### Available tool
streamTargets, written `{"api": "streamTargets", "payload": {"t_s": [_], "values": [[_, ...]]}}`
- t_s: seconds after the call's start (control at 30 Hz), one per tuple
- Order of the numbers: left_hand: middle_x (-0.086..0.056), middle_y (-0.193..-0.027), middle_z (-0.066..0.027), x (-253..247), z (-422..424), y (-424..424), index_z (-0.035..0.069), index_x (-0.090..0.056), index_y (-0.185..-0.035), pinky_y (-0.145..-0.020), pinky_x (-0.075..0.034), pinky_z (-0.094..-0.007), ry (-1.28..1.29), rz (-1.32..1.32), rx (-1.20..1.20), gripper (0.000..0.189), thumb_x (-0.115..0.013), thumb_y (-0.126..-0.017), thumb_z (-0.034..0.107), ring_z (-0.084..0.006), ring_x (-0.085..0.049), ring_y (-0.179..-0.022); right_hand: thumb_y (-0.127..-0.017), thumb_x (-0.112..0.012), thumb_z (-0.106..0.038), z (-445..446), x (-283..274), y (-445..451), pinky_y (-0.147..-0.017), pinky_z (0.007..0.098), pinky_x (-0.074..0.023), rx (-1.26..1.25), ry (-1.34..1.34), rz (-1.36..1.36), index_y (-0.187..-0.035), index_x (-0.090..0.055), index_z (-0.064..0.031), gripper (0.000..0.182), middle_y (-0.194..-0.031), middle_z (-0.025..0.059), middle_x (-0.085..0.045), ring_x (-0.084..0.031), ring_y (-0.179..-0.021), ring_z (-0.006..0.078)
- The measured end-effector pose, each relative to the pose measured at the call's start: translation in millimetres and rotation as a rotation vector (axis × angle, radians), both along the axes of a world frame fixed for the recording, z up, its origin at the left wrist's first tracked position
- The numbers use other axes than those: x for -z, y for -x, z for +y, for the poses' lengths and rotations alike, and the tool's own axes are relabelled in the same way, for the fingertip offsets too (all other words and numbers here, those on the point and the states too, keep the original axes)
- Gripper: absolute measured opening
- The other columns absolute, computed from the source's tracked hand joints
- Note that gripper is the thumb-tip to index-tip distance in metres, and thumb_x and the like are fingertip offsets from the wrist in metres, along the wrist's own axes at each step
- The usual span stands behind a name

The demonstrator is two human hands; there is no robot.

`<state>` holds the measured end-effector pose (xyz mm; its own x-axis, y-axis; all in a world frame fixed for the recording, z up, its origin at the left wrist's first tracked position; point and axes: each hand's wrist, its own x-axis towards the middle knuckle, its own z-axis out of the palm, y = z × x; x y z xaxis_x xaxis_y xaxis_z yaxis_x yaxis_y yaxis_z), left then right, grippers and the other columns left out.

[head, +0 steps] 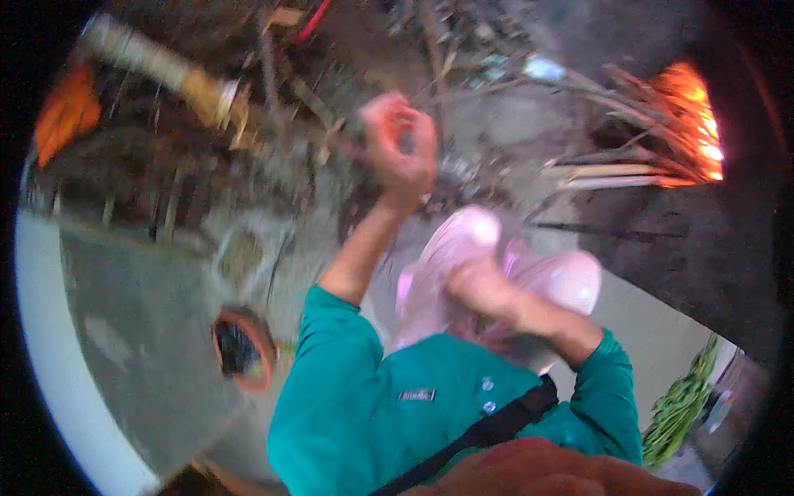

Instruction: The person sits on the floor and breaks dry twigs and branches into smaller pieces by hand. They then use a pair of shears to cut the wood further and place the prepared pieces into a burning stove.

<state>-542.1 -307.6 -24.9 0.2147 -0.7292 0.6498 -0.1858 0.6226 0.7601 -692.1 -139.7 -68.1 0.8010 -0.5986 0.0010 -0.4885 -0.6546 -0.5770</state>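
Note:
My left hand is raised in front of my knees, over the littered ground. Its fingers curl round towards the thumb, leaving a gap in the middle. Motion blur hides whether the fingertips meet or pinch anything small. Across my lap lies my right forearm, and my right hand rests at my pink-trousered leg. The fingers of that hand are blurred and partly hidden. Burning sticks lie to the right, their far ends in bright flames.
Dry twigs and debris cover the ground ahead. A pale cylindrical object and an orange thing are at upper left. An orange-rimmed container stands at left. Green leafy stems lie at lower right.

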Motion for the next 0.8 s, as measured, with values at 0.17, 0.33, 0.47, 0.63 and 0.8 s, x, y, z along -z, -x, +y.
{"api": "streamTargets", "payload": {"t_s": [0.17,0.33,0.47,0.63,0.8], "values": [[-0.050,-0.100,-0.0120,143.0,211.8,-80.8,0.004,-0.056,-0.104,-0.069,-0.046,-0.0323,-0.706,-0.263,-0.187,0.032,-0.066,-0.074,0.003,-0.0213,-0.053,-0.081,-0.084,-0.065,-0.017,-14.8,-50.4,-22.9,-0.053,0.0401,-0.0472,0.400,0.059,-0.061,-0.073,-0.059,-0.0019,0.020,-0.066,0.0191,-0.060,-0.061,-0.057,0.0318],[-0.050,-0.106,-0.0162,223.4,338.4,-160.2,0.003,-0.057,-0.103,-0.084,-0.044,-0.0415,-1.019,-0.474,-0.470,0.032,-0.066,-0.073,0.006,-0.0321,-0.052,-0.101,-0.087,-0.064,-0.016,-14.2,-52.8,-34.3,-0.046,0.0361,-0.0389,0.430,0.030,-0.142,-0.067,-0.055,-0.0008,0.026,-0.052,0.0125,-0.048,-0.048,-0.044,0.0228],[-0.049,-0.114,-0.0184,256.4,347.9,-218.0,0.005,-0.055,-0.113,-0.090,-0.043,-0.0451,-1.216,-0.658,-0.594,0.041,-0.066,-0.075,0.013,-0.0364,-0.049,-0.110,-0.090,-0.063,-0.016,-31.6,-46.1,-40.0,-0.045,0.0315,-0.0296,0.461,-0.028,-0.130,-0.066,-0.047,0.0008,0.034,-0.053,0.0054,-0.033,-0.032,-0.049,0.0113],[-0.048,-0.130,-0.0217,306.7,329.0,-241.4,0.010,-0.040,-0.137,-0.097,-0.036,-0.0565,-1.563,-0.811,-0.637,0.066,-0.065,-0.078,0.023,-0.0388,-0.045,-0.121,-0.092,-0.060,-0.018,-50.8,-33.0,-61.1,-0.047,0.0291,-0.0261,0.480,-0.036,-0.153,-0.067,-0.038,0.0007,0.039,-0.059,0.0027,-0.027,-0.027,-0.056,0.0084],[-0.056,-0.122,-0.0221,324.3,321.2,-234.9,0.018,-0.036,-0.140,-0.093,-0.040,-0.0569,-1.760,-0.518,-0.519,0.065,-0.062,-0.081,0.025,-0.0397,-0.052,-0.116,-0.089,-0.063,-0.022,-52.9,-21.0,-73.8,-0.045,0.0357,-0.0339,0.357,0.021,0.003,-0.066,-0.052,0.0006,0.034,-0.052,0.0140,-0.045,-0.037,-0.044,0.0203]]}}
